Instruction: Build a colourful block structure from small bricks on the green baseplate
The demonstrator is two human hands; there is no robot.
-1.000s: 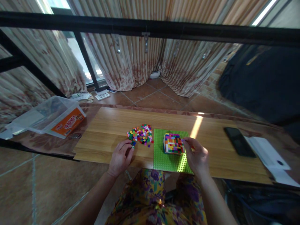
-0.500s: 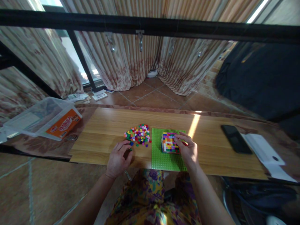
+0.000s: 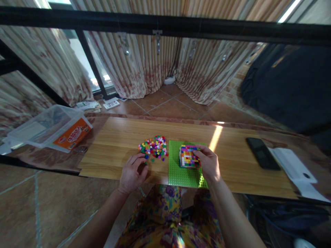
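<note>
A block built of many small coloured bricks [image 3: 188, 157] stands on the green studded baseplate [image 3: 174, 174]. My right hand [image 3: 210, 163] reaches over the block's right side, fingertips drawn together at its upper right edge. Whatever they pinch is too small or hidden to make out. To the left, a loose pile of small coloured bricks [image 3: 154, 146] is spread over the wood. My left hand [image 3: 132, 173] rests just in front of that pile, fingers bent and thumb apart, with nothing visible held. A few single bricks lie near its fingertips.
The wooden board [image 3: 121, 132] carries everything. A black phone [image 3: 262, 154] and a white box piece [image 3: 292, 165] lie on the right. At the far left stands a clear plastic bin [image 3: 49, 127] with an orange label. A dark metal bar [image 3: 165, 24] crosses above, before striped curtains.
My right hand's fingers have drawn in at the block's upper right edge. My left hand has stayed by the pile. The whole view has shifted slightly.
</note>
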